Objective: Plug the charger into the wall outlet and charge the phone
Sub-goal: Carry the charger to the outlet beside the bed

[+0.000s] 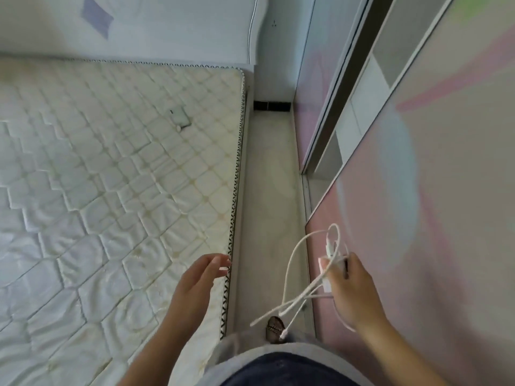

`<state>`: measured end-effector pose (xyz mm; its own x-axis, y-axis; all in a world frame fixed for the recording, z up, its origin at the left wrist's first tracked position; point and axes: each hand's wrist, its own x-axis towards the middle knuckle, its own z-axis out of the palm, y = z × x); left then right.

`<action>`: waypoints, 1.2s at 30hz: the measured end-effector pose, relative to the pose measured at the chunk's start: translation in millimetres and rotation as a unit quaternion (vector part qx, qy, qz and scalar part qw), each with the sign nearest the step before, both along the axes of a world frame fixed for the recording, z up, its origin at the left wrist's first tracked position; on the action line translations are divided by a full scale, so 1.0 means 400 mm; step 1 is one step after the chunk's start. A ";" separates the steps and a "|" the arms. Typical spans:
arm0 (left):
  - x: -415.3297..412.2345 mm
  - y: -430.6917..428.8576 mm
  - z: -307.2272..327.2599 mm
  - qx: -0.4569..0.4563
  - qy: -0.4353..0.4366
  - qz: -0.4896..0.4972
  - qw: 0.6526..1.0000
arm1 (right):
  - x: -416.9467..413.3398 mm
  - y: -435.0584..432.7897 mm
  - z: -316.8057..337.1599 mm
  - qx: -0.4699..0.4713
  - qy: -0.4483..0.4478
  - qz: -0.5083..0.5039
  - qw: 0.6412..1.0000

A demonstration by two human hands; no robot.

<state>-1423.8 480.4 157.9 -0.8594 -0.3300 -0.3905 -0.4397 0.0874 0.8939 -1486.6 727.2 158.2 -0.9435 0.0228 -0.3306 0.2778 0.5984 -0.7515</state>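
My right hand [352,291] is closed around a white charger block [325,270], and its white cable [295,263] loops upward and dangles below the hand. My left hand [199,277] hovers empty, fingers spread, over the mattress edge. A pale phone [180,117] lies flat on the bare quilted mattress [111,176], far ahead of both hands. On the far wall beside the headboard sits a white wall outlet [274,23], small and blurred.
A narrow strip of pale floor [274,190] runs between the bed and a pink sliding wardrobe door [418,218] on the right. A white headboard [167,26] stands at the far end. My foot [274,328] shows on the floor below the cable.
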 end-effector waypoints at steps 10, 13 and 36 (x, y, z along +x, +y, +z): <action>-0.533 -0.143 -0.022 -0.009 -0.001 0.017 1.000 | -0.541 -0.138 -0.050 -0.004 -0.042 0.024 0.999; -0.726 -0.211 -0.011 -0.014 0.004 -0.007 1.000 | -0.717 -0.205 -0.040 -0.001 -0.046 0.002 0.999; -2.034 -0.449 -0.026 -0.024 0.011 0.024 0.999 | -2.078 -0.438 -0.014 -0.004 0.017 0.020 1.000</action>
